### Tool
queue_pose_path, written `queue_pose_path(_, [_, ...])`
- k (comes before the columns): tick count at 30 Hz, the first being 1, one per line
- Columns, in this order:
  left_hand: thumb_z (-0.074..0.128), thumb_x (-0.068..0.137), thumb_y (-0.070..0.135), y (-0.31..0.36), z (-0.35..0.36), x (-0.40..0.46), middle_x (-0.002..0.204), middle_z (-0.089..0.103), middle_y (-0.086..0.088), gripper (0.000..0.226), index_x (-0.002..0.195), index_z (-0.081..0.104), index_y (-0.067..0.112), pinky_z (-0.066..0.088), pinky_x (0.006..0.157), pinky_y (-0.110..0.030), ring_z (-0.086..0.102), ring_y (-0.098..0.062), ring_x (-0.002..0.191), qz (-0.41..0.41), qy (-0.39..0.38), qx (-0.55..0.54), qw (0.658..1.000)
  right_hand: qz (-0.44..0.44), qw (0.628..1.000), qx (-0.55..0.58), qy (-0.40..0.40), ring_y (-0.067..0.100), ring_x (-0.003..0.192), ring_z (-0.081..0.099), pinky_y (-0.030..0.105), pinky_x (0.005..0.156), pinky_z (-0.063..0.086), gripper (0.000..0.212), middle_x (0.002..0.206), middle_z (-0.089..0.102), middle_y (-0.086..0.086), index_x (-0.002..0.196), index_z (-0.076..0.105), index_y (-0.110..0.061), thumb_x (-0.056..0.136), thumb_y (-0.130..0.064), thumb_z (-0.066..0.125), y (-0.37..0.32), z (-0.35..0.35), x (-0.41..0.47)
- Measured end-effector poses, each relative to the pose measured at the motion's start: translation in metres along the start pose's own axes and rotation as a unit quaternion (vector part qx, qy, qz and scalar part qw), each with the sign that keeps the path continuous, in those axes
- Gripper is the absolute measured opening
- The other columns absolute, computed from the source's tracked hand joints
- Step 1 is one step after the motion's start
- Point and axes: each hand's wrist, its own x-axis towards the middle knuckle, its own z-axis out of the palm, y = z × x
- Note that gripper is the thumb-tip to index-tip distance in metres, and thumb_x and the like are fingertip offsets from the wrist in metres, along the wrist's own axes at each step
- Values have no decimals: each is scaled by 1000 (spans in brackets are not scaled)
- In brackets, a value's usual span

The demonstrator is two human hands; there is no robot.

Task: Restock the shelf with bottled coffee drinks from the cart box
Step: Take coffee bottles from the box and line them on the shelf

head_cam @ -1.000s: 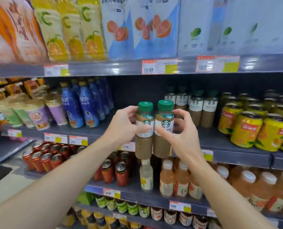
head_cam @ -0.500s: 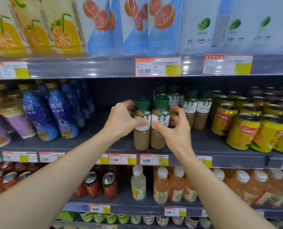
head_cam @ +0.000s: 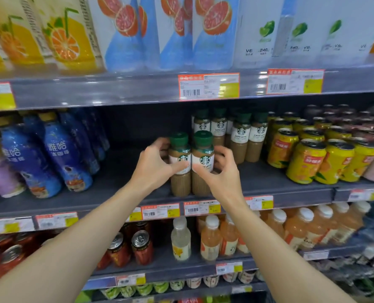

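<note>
Right at the front edge of the middle shelf (head_cam: 120, 171), two coffee bottles stand upright side by side, touching each other, long axes vertical, green caps up and logo labels facing outward. The left bottle (head_cam: 180, 165) is gripped by the left hand (head_cam: 154, 169), whose thumb crosses the label at the front while the fingers curl round the far side near the cap. The right bottle (head_cam: 203, 162) is gripped the same way by the right hand (head_cam: 222, 171), thumb on the label, fingers curled behind. Both bases appear to rest on the shelf surface, just above the price tags (head_cam: 181, 209) clipped along the shelf lip. Behind and to the right, a cluster of stocked coffee bottles (head_cam: 240, 136) of the same kind stands further back, with a gap between it and the held pair. To the left, bare shelf runs as far as the blue bottles (head_cam: 63, 158), leaving open room on that side and towards the back wall. To the right, the yellow cans (head_cam: 306, 162) crowd the front edge beyond the stocked row. Overhead, the upper shelf edge (head_cam: 116, 90) with its own tags sits well above the caps. Below, orange drink bottles (head_cam: 211, 239) and red cans (head_cam: 141, 248) fill the lower shelf.
</note>
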Motion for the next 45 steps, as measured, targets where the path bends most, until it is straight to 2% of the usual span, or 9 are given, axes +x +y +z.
queue_pose_path(5, [89, 61, 36, -6, 5, -5, 110, 62, 14, 71, 120, 52, 23, 51, 80, -15, 62, 3, 96, -1, 27, -7, 1000, 7, 996, -79, 35, 1, 126, 48, 28, 104, 44, 82, 136, 51, -14, 141, 35, -27, 74, -35, 82, 18, 10, -19])
queue_pose_path(9, [86, 65, 42, -12, 12, -9, 94, 69, 10, 46, 100, 61, 24, 45, 64, -5, 61, 7, 83, -6, 34, 31, 999, 14, 988, -130, 82, 4, 116, 51, 32, 99, 48, 68, 127, 51, -10, 133, 42, -25, 77, -26, 81, 27, 24, -32])
queue_pose_path(13, [84, 68, 41, -17, 15, -11, 91, 68, 12, 39, 95, 60, 29, 44, 62, -3, 61, 10, 80, -11, 45, 18, 999, 28, 984, -138, 112, -4, 98, 53, 16, 85, 47, 51, 110, 54, -12, 115, 46, -29, 79, -20, 79, 26, 29, -29])
queue_pose_path(17, [85, 68, 40, -21, 15, -8, 92, 68, 12, 43, 100, 60, 26, 46, 62, -5, 62, 9, 81, -14, 38, 11, 999, 44, 977, -158, 137, -3, 89, 47, 0, 72, 37, 45, 104, 46, -11, 114, 49, -17, 80, -13, 77, 26, 22, -11])
queue_pose_path(22, [84, 67, 41, -22, 15, -8, 90, 68, 13, 43, 99, 59, 26, 48, 64, -8, 61, 9, 81, -11, 36, 15, 999, 64, 962, -214, 159, 26, 106, 56, 33, 88, 46, 49, 116, 48, 8, 117, 51, -5, 78, -14, 79, 32, 14, 33])
queue_pose_path(24, [84, 67, 40, -22, 14, -8, 89, 68, 13, 43, 99, 59, 26, 48, 64, -8, 62, 10, 81, -11, 33, 13, 999, 70, 958, -228, 158, 34, 111, 55, 40, 92, 45, 49, 122, 48, 15, 120, 52, -1, 79, -11, 76, 35, 13, 48])
queue_pose_path(31, [84, 68, 38, -21, 15, -9, 88, 68, 14, 41, 98, 57, 29, 49, 63, -7, 61, 12, 80, -12, 30, 7, 999, 95, 938, -273, 188, 37, 118, 50, 43, 92, 44, 50, 127, 50, 17, 131, 47, -4, 85, -8, 68, 36, 20, 72])
queue_pose_path(35, [84, 69, 39, -21, 15, -9, 89, 68, 14, 41, 99, 59, 27, 49, 63, -7, 62, 11, 81, -13, 28, 7, 999, 94, 934, -265, 219, 35, 118, 49, 44, 85, 46, 50, 121, 56, 16, 125, 45, -8, 82, -11, 71, 39, 23, 74])
queue_pose_path(45, [84, 68, 39, -20, 16, -10, 88, 69, 14, 43, 99, 59, 25, 50, 66, -9, 62, 10, 79, -23, 36, 16, 999, 100, 930, -256, 242, 33, 121, 46, 43, 83, 45, 48, 126, 48, 13, 122, 47, -8, 82, -14, 72, 48, 27, 83])
